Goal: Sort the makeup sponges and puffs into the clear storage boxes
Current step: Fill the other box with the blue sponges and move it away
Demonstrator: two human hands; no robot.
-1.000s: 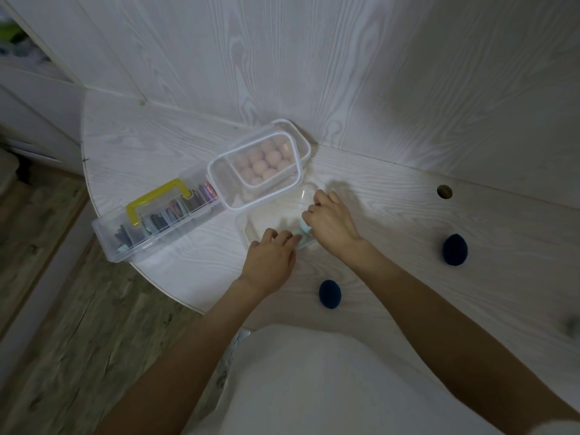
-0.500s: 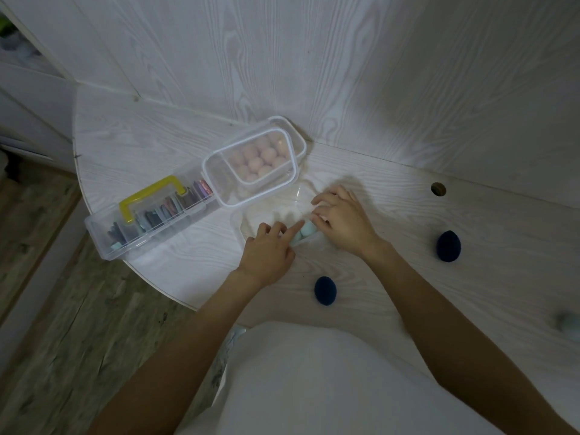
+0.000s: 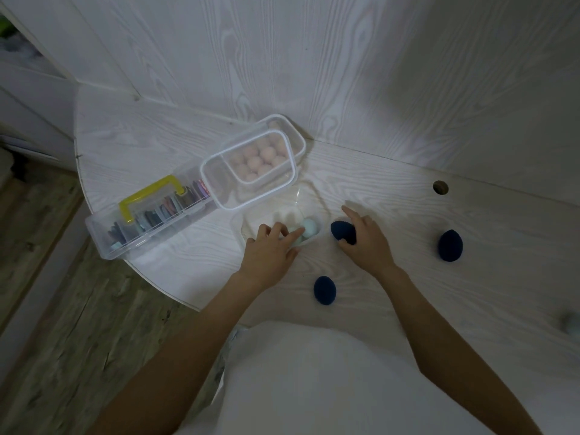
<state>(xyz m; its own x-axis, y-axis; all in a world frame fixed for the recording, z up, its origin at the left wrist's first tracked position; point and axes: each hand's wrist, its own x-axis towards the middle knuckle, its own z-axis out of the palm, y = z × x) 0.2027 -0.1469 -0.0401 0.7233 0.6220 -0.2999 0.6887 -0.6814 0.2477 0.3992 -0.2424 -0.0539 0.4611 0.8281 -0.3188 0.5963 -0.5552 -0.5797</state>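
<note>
The right grip (image 3: 364, 240) curls its fingers round a dark blue sponge (image 3: 343, 234), which rests on the white wood-grain surface (image 3: 470, 221) just right of a low clear box (image 3: 282, 221). The left grip (image 3: 270, 249) reaches over the near rim of that box with its fingers stretched forward and holding nothing, the fingertips touching pale mint sponges (image 3: 309, 227) that lie inside at the box's right end. Two more dark blue sponges lie loose on the surface: one (image 3: 324, 290) near the front edge between the two forearms, the other (image 3: 450, 245) well to the right of the right grip. A pale grey puff (image 3: 569, 323), blurred, sits at the far right edge of the view. Behind the low box, toward the back corner where the surface meets the wall panels, stands a taller clear box (image 3: 276, 146) filled with pink round puffs (image 3: 262, 155), and a clear lid (image 3: 248, 180) leans tilted against its front. To the left, along the rounded left edge of the surface, lies a long clear case with a yellow handle (image 3: 150, 196), holding small dark items too blurred to identify. A round cable hole (image 3: 440, 187) shows in the surface toward the back right
</note>
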